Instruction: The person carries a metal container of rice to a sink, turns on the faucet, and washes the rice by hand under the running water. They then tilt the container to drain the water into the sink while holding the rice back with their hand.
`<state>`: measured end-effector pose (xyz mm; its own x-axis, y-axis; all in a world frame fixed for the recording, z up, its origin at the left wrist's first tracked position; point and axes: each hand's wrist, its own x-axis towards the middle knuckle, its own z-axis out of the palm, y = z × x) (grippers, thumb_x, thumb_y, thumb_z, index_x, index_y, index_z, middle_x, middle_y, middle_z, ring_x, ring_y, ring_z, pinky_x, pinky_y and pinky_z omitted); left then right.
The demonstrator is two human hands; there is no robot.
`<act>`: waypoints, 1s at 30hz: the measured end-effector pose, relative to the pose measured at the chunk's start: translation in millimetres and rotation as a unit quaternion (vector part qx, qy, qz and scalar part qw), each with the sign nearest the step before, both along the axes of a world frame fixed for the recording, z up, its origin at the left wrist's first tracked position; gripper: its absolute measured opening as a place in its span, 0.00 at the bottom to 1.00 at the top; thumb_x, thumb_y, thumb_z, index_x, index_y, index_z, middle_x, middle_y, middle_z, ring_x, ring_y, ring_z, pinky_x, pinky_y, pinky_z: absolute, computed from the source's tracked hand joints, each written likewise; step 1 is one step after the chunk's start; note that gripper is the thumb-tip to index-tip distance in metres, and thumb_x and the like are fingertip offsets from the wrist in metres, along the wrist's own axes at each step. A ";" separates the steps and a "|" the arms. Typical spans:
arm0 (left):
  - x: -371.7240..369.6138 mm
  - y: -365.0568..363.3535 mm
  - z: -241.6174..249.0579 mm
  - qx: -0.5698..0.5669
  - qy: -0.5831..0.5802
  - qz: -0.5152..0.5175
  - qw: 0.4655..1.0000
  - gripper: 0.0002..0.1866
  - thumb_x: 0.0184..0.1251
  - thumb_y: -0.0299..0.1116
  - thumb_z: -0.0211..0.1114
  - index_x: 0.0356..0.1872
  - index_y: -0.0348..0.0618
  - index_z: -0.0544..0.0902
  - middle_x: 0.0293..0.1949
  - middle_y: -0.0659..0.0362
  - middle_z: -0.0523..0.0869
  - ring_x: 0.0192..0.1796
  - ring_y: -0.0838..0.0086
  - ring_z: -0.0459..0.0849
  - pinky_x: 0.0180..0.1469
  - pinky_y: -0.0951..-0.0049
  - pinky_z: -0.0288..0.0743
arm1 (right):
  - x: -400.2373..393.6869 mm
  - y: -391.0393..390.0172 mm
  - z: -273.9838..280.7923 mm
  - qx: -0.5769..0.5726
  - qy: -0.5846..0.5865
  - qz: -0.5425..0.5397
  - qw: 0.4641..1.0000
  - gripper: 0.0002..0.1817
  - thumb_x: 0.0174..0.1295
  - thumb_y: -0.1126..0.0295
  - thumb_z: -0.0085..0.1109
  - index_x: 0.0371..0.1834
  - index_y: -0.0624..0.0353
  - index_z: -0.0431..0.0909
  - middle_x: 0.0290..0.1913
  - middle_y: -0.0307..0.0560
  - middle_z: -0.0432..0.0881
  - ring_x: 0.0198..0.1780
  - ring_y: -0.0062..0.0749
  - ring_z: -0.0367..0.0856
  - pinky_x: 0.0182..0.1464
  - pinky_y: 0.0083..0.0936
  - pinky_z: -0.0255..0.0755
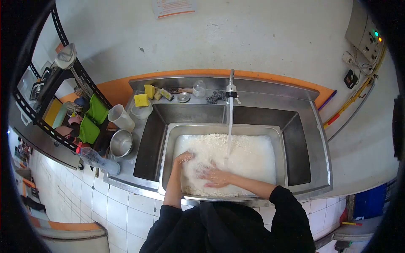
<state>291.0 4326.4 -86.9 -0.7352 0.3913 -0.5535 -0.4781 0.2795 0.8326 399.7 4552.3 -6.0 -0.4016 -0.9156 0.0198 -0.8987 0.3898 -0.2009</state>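
Note:
A large rectangular steel pan [283,160] sits across the sink, filled with pale grains [206,141] in cloudy white water [257,164]. My left hand [184,157] dips into the mixture near the pan's left side, its fingers loosely apart and partly under the surface. To its right and closer to me, my right hand [215,176] lies in the wet grains with fingers spread, partly covered by milky water. Neither hand grips an object that I can see. From the tap [231,89] a stream of water [230,122] falls into the pan, beyond my right hand.
Left of the sink stand a steel bowl [121,143], a plastic jug [121,117] and a clear bottle [99,160] with a red cap. Yellow sponges [142,100] and a dark scourer [216,97] lie along the back ledge. A crowded rack [86,80] rises at far left.

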 end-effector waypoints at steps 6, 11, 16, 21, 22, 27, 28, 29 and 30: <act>10.8 2.2 -0.4 -0.054 0.024 0.019 0.998 0.46 0.44 0.45 0.64 0.57 0.27 0.47 0.53 0.45 0.64 0.56 0.67 0.63 0.55 0.78 0.57 | -33.9 18.3 5.9 -0.083 -0.349 -0.291 0.887 0.34 0.55 0.42 0.31 0.63 0.43 0.38 0.64 0.47 0.37 0.65 0.45 0.32 0.63 0.42 0.30; 8.9 10.7 11.1 -0.101 0.052 0.025 0.993 0.44 0.45 0.45 0.62 0.57 0.28 0.49 0.53 0.46 0.64 0.56 0.67 0.64 0.55 0.78 0.57 | 5.5 28.3 4.2 -0.035 -0.006 -0.035 0.999 0.36 0.53 0.43 0.37 0.62 0.48 0.44 0.64 0.52 0.38 0.65 0.45 0.35 0.61 0.49 0.26; 12.8 21.2 26.8 -0.207 0.045 0.014 0.977 0.42 0.45 0.44 0.62 0.56 0.28 0.53 0.54 0.47 0.64 0.56 0.68 0.64 0.55 0.77 0.57 | -20.9 64.5 -4.2 0.121 -0.224 -0.102 0.962 0.32 0.53 0.41 0.33 0.61 0.39 0.47 0.62 0.49 0.50 0.62 0.49 0.47 0.62 0.43 0.33; 21.1 31.7 63.9 -0.240 0.074 -0.030 0.967 0.33 0.52 0.46 0.55 0.52 0.27 0.60 0.48 0.47 0.70 0.49 0.68 0.69 0.51 0.77 0.61 | -12.7 20.5 5.6 0.098 -0.154 -0.304 0.935 0.36 0.51 0.37 0.30 0.61 0.42 0.47 0.60 0.55 0.52 0.61 0.47 0.50 0.60 0.41 0.43; 16.0 28.3 47.5 -0.240 0.075 -0.030 0.968 0.33 0.52 0.46 0.55 0.52 0.27 0.60 0.48 0.47 0.70 0.49 0.68 0.69 0.51 0.77 0.61 | -0.7 9.1 14.3 0.026 -0.030 -0.342 0.939 0.37 0.50 0.35 0.28 0.61 0.43 0.48 0.59 0.55 0.54 0.61 0.44 0.51 0.59 0.39 0.50; 14.3 25.6 40.9 -0.281 0.151 -0.068 0.945 0.27 0.53 0.47 0.52 0.42 0.28 0.68 0.36 0.51 0.76 0.40 0.69 0.73 0.43 0.74 0.65 | -2.4 30.5 -25.2 -0.008 -0.120 -0.076 0.990 0.36 0.53 0.40 0.33 0.62 0.42 0.41 0.61 0.55 0.48 0.61 0.46 0.49 0.60 0.39 0.43; 12.5 27.0 42.0 -0.279 0.149 -0.068 0.946 0.27 0.53 0.47 0.52 0.42 0.28 0.68 0.36 0.51 0.76 0.40 0.69 0.73 0.43 0.74 0.65 | -9.3 38.3 -35.7 -0.055 -0.251 -0.048 0.965 0.37 0.52 0.39 0.34 0.62 0.43 0.40 0.60 0.59 0.51 0.60 0.46 0.53 0.59 0.37 0.48; 10.8 28.2 42.6 -0.250 0.105 -0.048 0.961 0.33 0.45 0.45 0.59 0.46 0.24 0.64 0.40 0.48 0.74 0.43 0.67 0.72 0.44 0.73 0.66 | -15.4 41.0 -2.4 0.128 -0.336 -0.205 0.910 0.40 0.51 0.38 0.35 0.62 0.46 0.38 0.56 0.63 0.57 0.54 0.47 0.63 0.53 0.35 0.59; 9.4 28.8 43.6 -0.220 0.061 -0.027 0.973 0.41 0.37 0.43 0.66 0.49 0.20 0.60 0.44 0.45 0.72 0.46 0.66 0.72 0.45 0.72 0.66 | -16.8 40.8 18.3 0.130 -0.337 -0.204 0.910 0.40 0.51 0.38 0.35 0.62 0.46 0.38 0.56 0.63 0.57 0.54 0.47 0.63 0.53 0.35 0.59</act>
